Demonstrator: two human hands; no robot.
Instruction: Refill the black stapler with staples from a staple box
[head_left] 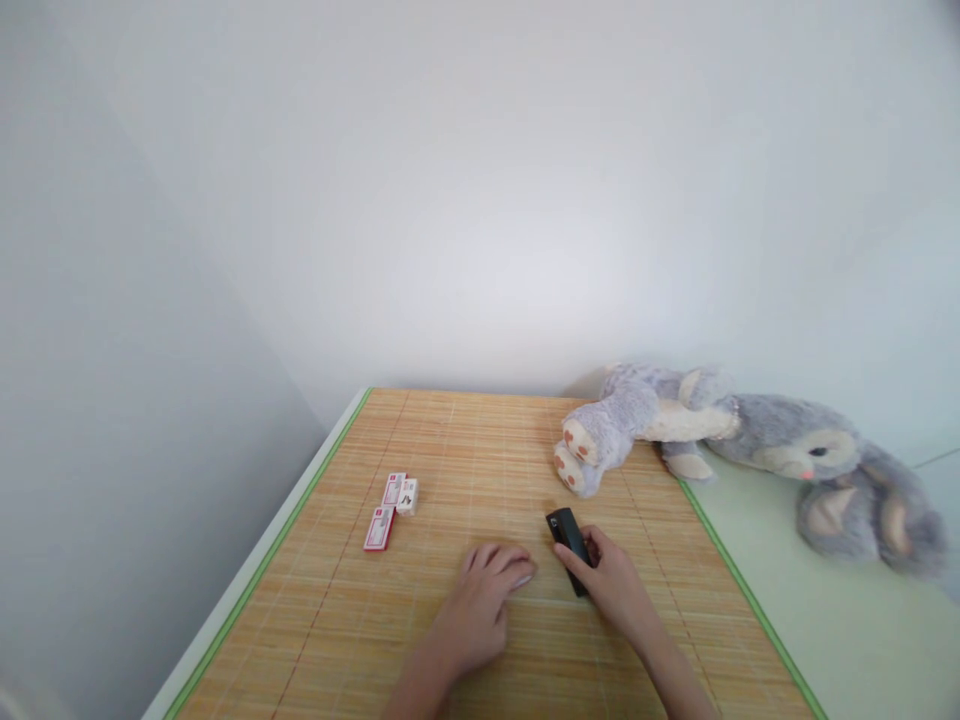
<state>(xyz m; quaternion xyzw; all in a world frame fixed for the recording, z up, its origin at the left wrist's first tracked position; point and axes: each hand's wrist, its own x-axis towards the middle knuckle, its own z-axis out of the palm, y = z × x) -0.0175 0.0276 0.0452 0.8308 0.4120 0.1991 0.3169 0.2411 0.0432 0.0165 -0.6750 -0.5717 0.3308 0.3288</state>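
My right hand (611, 585) is closed around a small black oblong device (566, 533), whose far end sticks out past my fingers above the bamboo mat (465, 440). My left hand (480, 600) rests palm down on the mat just left of it, fingers loosely curled together with nothing visible in them. Three small red-and-white boxes (391, 505) lie together on the mat to the left, well apart from both hands.
A grey plush rabbit (720, 435) lies on its side at the mat's far right corner, its feet on the mat and its head on the pale green surface (862, 620). White walls close in behind and on the left.
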